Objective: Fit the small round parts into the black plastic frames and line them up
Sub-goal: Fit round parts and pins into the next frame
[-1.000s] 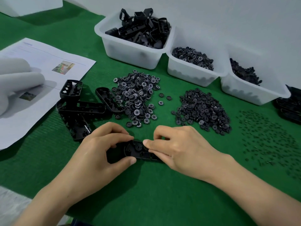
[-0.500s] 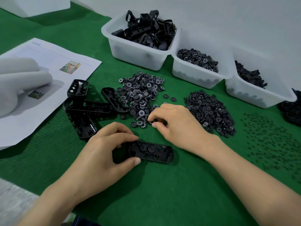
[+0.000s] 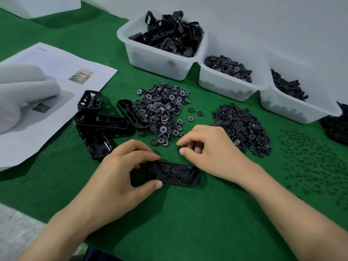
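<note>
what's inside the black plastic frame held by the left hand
Two small round black parts sit in the oblong black plastic frame; the left hand covers its left end.

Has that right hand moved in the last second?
Yes. The right hand has left the black frame, going away from the person to the near edge of the white-marked wheel pile.

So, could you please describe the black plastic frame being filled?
On the green mat, in front of the pile of white-marked black discs, lies the black oblong plastic frame, its left end held by the left hand. Unlike the heaped empty frames, it holds round parts.
</note>
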A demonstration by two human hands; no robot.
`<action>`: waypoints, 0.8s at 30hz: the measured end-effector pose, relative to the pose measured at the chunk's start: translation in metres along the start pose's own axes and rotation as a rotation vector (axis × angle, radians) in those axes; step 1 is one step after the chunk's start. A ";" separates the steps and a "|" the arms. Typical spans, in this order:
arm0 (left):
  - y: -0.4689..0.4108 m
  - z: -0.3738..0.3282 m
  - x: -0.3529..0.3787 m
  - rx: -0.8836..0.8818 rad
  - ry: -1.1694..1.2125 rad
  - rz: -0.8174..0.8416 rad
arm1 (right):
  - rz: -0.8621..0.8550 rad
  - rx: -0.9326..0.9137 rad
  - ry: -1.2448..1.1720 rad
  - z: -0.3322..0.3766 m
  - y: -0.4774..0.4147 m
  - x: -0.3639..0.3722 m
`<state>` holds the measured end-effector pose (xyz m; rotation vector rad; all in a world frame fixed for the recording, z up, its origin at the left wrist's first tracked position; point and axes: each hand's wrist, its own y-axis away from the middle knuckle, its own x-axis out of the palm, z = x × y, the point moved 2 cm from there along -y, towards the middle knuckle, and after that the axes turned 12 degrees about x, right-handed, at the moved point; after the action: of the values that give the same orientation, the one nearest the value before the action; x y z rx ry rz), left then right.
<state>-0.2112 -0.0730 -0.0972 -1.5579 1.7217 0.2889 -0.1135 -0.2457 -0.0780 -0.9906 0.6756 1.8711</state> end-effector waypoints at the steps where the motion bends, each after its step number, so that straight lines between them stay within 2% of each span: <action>1: 0.000 0.000 0.000 -0.001 0.004 0.000 | 0.016 -0.018 0.008 0.000 0.001 -0.001; 4: 0.000 0.001 -0.001 -0.001 0.009 0.002 | 0.009 -0.081 0.044 0.000 0.005 -0.002; 10: 0.000 0.001 0.000 -0.003 0.005 -0.005 | -0.038 -0.209 -0.076 -0.005 0.032 -0.011; 18: -0.001 -0.002 0.000 -0.011 -0.013 0.006 | -0.091 -0.314 0.103 -0.003 0.043 -0.003; 21: -0.002 -0.002 0.000 -0.017 -0.017 0.009 | -0.064 -0.307 0.134 -0.001 0.041 -0.002; 24: -0.002 -0.003 0.000 -0.019 -0.018 0.010 | 0.008 -0.191 -0.005 -0.004 0.037 -0.006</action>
<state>-0.2104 -0.0754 -0.0941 -1.5559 1.7179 0.3248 -0.1434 -0.2685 -0.0732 -1.1046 0.5049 1.9714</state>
